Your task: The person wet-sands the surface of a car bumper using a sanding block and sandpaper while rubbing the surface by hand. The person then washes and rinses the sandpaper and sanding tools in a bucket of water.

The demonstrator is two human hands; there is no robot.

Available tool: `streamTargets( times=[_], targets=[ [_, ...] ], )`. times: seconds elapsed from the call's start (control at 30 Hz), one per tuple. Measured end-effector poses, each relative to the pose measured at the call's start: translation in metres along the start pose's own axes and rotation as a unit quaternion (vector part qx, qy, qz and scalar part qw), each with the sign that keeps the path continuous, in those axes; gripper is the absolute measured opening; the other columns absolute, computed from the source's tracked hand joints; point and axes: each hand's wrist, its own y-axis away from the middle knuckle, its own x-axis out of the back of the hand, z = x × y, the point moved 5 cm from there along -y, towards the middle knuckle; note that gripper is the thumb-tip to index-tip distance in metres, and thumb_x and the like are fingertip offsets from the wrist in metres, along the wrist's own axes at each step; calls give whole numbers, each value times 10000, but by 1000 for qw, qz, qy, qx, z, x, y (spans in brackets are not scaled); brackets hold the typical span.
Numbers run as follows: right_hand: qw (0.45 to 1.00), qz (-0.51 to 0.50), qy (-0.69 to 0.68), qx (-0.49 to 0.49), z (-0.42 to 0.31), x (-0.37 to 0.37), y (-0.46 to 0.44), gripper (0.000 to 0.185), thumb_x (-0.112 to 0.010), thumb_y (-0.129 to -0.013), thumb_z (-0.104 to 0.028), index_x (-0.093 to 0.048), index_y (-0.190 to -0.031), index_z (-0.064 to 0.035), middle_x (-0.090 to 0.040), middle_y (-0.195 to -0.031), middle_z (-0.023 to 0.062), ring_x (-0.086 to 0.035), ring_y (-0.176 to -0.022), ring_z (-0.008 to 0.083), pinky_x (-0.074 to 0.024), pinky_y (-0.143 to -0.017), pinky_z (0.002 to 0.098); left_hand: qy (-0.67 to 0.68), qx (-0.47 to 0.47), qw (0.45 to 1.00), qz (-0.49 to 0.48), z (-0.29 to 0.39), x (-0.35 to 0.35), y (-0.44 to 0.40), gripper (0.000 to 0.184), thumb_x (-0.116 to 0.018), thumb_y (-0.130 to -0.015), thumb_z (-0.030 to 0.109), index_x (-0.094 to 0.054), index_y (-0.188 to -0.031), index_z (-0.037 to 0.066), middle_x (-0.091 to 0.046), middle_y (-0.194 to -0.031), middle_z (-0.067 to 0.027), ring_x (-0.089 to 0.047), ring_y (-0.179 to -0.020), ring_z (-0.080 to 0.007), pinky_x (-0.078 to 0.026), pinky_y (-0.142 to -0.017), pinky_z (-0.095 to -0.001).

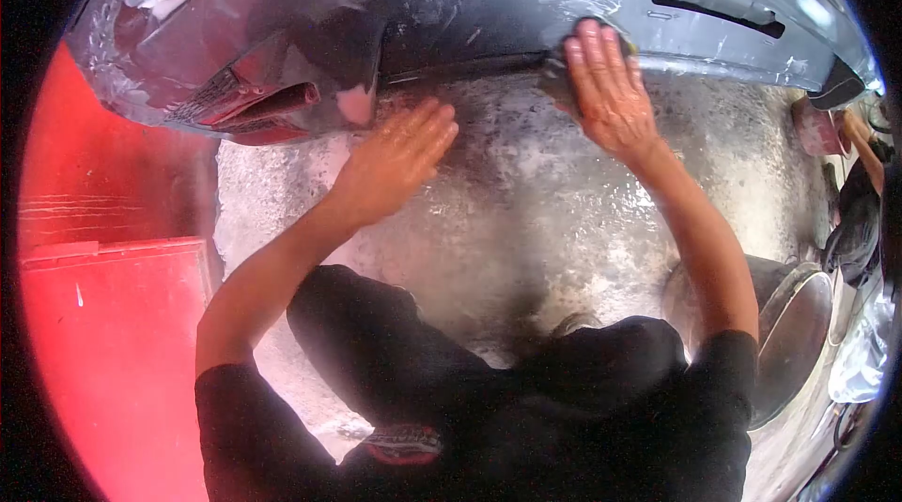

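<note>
A dark grey car bumper [451, 14] with pale scuffed patches and wet smears spans the top of the view. My right hand [606, 93] lies flat over a dark sanding pad [560, 79], pressing it to the bumper's lower face; most of the pad is hidden under the palm and fingers. Just below the bumper's lower edge, left of centre, my left hand [399, 159] has its fingers stretched out and holds nothing. Whether its fingertips touch the bumper I cannot tell.
Wet, mottled concrete floor [507, 220] lies below the bumper. A red panel [117, 342] stands at left. On the right are a large round bucket [794, 342], a clear plastic bag [860, 352] and a small reddish pail [817, 126] beside another person's arm [866, 150].
</note>
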Motion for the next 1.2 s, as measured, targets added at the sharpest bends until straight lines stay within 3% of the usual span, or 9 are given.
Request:
streamTargets(
  times=[0.1,0.13,0.3,0.37,0.57,0.7,0.8,1.0,1.2],
  targets=[
    [993,38,-93,66,-52,9,-55,641,-544,-982,-176,-405,-1593,-43,-271,-1716,152,-272,-1578,360,-343,-1219,551,76,8,997,14,4,-3,-3,688,-730,-915,243,-473,-1513,20,-446,-1596,-194,-413,-1488,-379,-372,-1203,-486],
    [993,28,-100,63,-58,5,-59,656,-536,-964,-139,-407,-1604,-77,-267,-1724,118,-259,-1589,321,-243,-1272,529,83,10,996,12,2,-3,-4,664,-732,-915,233,-490,-1497,24,-457,-1589,-189,-426,-1479,-373,-377,-1201,-481],
    [999,15,-9,50,-7,0,-14,677,-544,-914,-99,-454,-1585,-84,-368,-1689,78,-276,-1589,257,-130,-1299,505,106,70,992,22,-20,-9,34,537,-728,-928,204,-576,-1420,50,-553,-1515,-155,-516,-1407,-327,-420,-1171,-458],
    [996,44,-42,65,-13,-5,-15,668,-548,-900,-120,-480,-1562,-65,-370,-1687,83,-292,-1582,271,-165,-1296,503,154,47,986,33,-17,-20,35,474,-726,-935,204,-617,-1372,54,-606,-1454,-144,-569,-1351,-320,-453,-1140,-450],
    [975,-51,-36,211,-78,3,-69,682,-532,-909,-152,-432,-1575,-49,-339,-1698,73,-288,-1576,255,-226,-1292,465,216,1,976,33,3,-10,20,373,-709,-953,220,-676,-1289,62,-690,-1324,-142,-653,-1229,-325,-521,-1053,-442],
    [986,-35,-8,165,-21,-5,-7,642,-507,-937,-114,-448,-1574,-60,-358,-1690,88,-302,-1576,264,-207,-1296,474,237,57,970,-20,-12,-25,56,364,-687,-967,221,-668,-1300,75,-709,-1280,-148,-669,-1186,-331,-542,-1011,-446],
    [987,-65,-10,143,-18,-18,12,618,-498,-945,-107,-467,-1559,-50,-379,-1677,104,-314,-1571,266,-215,-1294,483,237,63,964,-99,-12,-26,57,366,-676,-973,217,-663,-1314,82,-713,-1271,-141,-676,-1167,-334,-548,-1001,-447],
    [969,-95,-72,219,-90,-15,-42,589,-483,-950,-131,-488,-1532,-41,-389,-1669,105,-339,-1556,278,-242,-1287,494,248,34,965,-72,1,-28,37,356,-650,-987,207,-663,-1321,83,-712,-1279,-138,-681,-1154,-333,-548,-995,-456],
    [979,-53,-9,198,-41,-21,-6,620,-500,-924,-179,-490,-1525,-28,-374,-1678,105,-328,-1561,286,-245,-1284,487,243,96,954,-149,-13,-30,57,353,-621,-1008,248,-668,-1316,82,-716,-1273,-130,-687,-1133,-329,-552,-968,-466]
  ],
)
